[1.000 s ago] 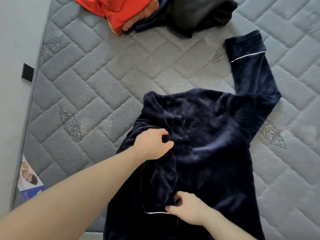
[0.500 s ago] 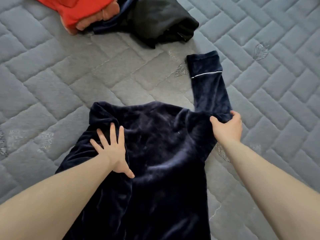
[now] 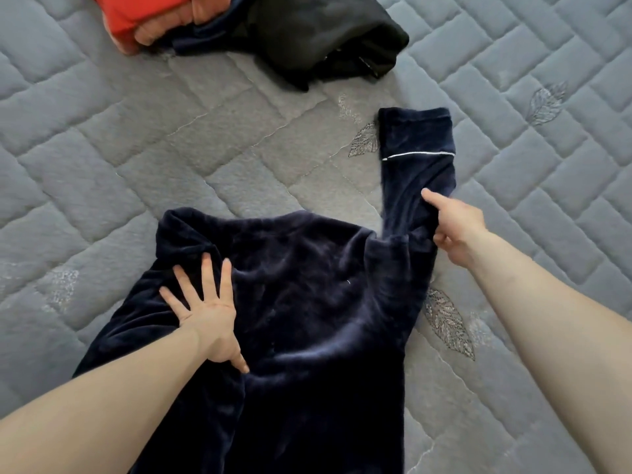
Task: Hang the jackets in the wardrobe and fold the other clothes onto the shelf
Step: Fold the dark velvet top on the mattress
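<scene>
On the mattress [image 3: 171, 138], my left hand [image 3: 208, 309] presses splayed fingers on the navy top [image 3: 307, 302]; at three o'clock, my right hand [image 3: 455, 227] grips its sleeve [image 3: 413, 172].

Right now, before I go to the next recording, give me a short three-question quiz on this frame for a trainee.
1. True or false: the left hand lies flat with spread fingers on the navy top.
2. What does the right hand grip?
A) the red garment
B) the sleeve of the navy top
C) the black garment
3. Fill in: the sleeve cuff carries a thin ____ line of piping.

Key: 1 true; 2 B; 3 white. All the clothes lie on the grey quilted mattress.
</scene>
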The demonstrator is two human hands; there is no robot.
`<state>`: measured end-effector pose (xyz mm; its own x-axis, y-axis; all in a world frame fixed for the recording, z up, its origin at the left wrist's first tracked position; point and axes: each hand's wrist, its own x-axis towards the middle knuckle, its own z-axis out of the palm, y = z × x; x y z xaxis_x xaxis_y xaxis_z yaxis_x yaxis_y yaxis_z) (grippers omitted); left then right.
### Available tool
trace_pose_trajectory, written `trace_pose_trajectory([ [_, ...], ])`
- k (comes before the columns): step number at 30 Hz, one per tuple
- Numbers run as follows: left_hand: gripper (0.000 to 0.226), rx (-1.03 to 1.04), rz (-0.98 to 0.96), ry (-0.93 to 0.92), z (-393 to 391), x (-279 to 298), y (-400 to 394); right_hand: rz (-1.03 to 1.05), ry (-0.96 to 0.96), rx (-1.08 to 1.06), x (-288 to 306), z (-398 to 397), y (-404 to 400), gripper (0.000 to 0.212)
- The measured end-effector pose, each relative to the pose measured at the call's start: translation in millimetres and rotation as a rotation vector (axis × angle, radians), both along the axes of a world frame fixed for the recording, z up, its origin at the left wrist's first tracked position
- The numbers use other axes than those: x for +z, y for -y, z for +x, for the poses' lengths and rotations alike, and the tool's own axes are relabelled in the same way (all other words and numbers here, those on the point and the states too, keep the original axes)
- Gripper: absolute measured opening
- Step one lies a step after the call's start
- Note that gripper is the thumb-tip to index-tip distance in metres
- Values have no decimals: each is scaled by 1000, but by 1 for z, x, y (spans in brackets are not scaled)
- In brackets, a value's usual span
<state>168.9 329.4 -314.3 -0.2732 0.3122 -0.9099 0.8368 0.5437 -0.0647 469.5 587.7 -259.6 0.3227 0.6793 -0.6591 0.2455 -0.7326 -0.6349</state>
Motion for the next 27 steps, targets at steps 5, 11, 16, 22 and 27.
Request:
trace_pose_trajectory([
  [5,202,13,1,-1,1,5,-2,303,-142,279,26,-45,28,12],
  [11,200,-8,31,-21,1,11,-4,511,-279,667,41,-53,105,26],
  [16,199,-37,93,-13,-2,14,-1,458,-194,952,22,-8,166,48],
  [22,193,-87,223,64,-13,15,11,303,285,1488,1,25,233,54],
  [27,172,-155,355,124,-26,24,28,325,317,901,4,6,271,43],
])
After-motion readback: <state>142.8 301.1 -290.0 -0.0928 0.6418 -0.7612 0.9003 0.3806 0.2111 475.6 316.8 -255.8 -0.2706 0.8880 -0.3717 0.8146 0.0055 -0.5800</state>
